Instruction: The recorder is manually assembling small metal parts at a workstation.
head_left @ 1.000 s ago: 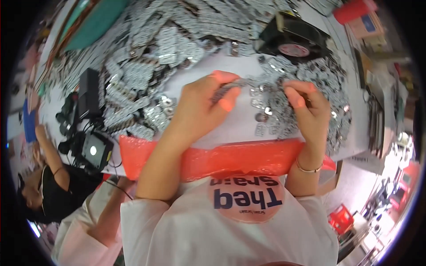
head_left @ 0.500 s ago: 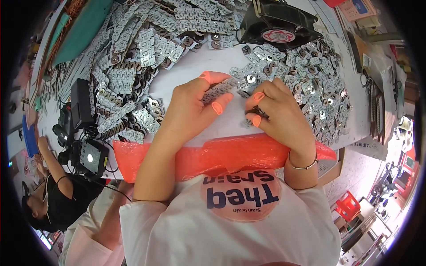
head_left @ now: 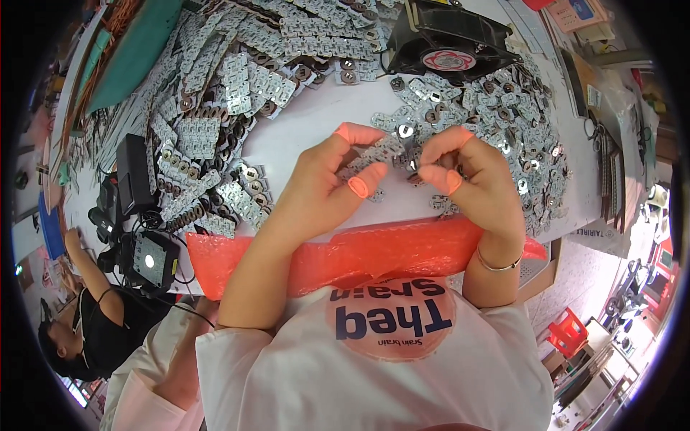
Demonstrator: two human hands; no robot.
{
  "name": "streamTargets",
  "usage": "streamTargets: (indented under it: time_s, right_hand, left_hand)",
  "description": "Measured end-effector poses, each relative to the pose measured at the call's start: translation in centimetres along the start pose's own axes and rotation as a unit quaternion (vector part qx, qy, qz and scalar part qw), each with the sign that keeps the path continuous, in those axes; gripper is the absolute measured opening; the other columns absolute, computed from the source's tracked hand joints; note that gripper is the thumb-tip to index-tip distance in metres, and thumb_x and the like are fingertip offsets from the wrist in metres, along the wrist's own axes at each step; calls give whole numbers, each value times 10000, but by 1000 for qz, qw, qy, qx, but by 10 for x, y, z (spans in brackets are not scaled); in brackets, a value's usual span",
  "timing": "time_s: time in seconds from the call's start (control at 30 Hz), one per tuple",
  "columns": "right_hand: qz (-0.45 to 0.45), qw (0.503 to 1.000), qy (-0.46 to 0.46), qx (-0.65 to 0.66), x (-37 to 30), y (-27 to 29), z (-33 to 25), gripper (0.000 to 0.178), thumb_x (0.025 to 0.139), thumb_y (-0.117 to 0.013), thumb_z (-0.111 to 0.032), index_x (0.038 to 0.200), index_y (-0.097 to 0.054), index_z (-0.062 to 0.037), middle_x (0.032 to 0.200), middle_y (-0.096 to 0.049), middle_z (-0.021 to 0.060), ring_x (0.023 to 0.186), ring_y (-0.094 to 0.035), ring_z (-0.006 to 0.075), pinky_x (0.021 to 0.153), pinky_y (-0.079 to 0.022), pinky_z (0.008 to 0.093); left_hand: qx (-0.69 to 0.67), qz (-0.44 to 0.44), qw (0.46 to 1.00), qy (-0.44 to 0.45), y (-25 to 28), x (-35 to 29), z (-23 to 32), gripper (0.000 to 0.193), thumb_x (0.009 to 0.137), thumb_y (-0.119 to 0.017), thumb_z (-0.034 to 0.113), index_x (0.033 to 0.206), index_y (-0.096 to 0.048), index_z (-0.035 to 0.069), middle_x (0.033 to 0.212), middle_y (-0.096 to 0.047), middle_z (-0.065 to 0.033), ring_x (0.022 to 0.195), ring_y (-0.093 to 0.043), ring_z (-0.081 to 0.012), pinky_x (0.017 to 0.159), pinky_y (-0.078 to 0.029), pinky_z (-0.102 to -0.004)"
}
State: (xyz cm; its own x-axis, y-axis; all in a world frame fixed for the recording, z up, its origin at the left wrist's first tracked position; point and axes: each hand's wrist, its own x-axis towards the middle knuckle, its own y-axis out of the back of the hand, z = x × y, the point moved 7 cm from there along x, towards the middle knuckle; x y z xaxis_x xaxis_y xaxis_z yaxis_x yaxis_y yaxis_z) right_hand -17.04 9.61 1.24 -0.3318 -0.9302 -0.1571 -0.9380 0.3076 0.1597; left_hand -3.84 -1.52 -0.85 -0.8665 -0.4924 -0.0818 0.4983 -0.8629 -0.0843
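Observation:
Between the thumb and index finger of my left hand [head_left: 320, 183] is a strip of small circuit boards [head_left: 381, 152], slanting up to the right. My right hand [head_left: 485, 187] is curled at the strip's right end, thumb and index finger pinched on a small circuit board [head_left: 412, 164]; the fingers partly hide it. Orange finger cots cover the thumb and index tips of both hands. A few loose boards [head_left: 444, 205] lie under my right hand. Beyond it spreads a heap of separate round-ended boards [head_left: 528, 144].
Stacked board panels [head_left: 198, 136] cover the table's left and back. A black fan [head_left: 449, 61] stands at the back right. Red plastic wrap [head_left: 359, 251] lines the near edge. Black devices with cables [head_left: 152, 255] sit at left, near another person's arm [head_left: 97, 276].
My right hand has moved right and turned, its fingertips now higher. My left hand has shifted slightly right with the strip. More loose boards show on the table below my right hand.

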Motion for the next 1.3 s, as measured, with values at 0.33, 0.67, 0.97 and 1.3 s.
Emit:
streamTargets:
  time_s: [0.33, 0.67, 0.97, 1.3]
  right_hand:
    - [75, 989, 123, 25, 4, 6, -12, 146, 819, -662, -6, 965, -674, 3, 830, -637, 64, 760, -589, 109, 668, -465, 214]
    - [84, 978, 87, 173, 7, -8, -10, 179, 811, -650, 27, 988, -630, 9, 906, -632, 74, 794, -604, 122, 699, -491, 242]
    - [-17, 991, 103, -84, 8, -15, -13, 161, 814, -694, -79, 949, -644, -6, 767, -659, 50, 630, -594, 102, 587, -484, 235]
    - [-71, 995, 67, 0, -1, -32, -14, 181, 914, -580, -191, 833, -582, -29, 641, -559, 4, 539, -492, 75, 489, -370, 213]
  left_hand:
    - [-49, -60, 994, 76, -10, -4, 1, 194, 934, -537, 120, 1108, -549, 33, 853, -610, -44, 627, -549, -72, 544, -456, -210]
    - [25, -64, 996, 52, -1, -4, 0, 149, 894, -595, 134, 973, -580, 8, 747, -635, -48, 633, -555, -66, 532, -443, -215]
    - [181, -104, 978, 18, 2, -5, 6, 109, 845, -633, 61, 911, -607, -21, 724, -641, -39, 623, -539, -60, 550, -437, -219]
    - [-54, -178, 974, 131, -2, -11, 13, 103, 850, -632, 78, 894, -610, -13, 739, -650, -47, 614, -563, -57, 526, -422, -190]
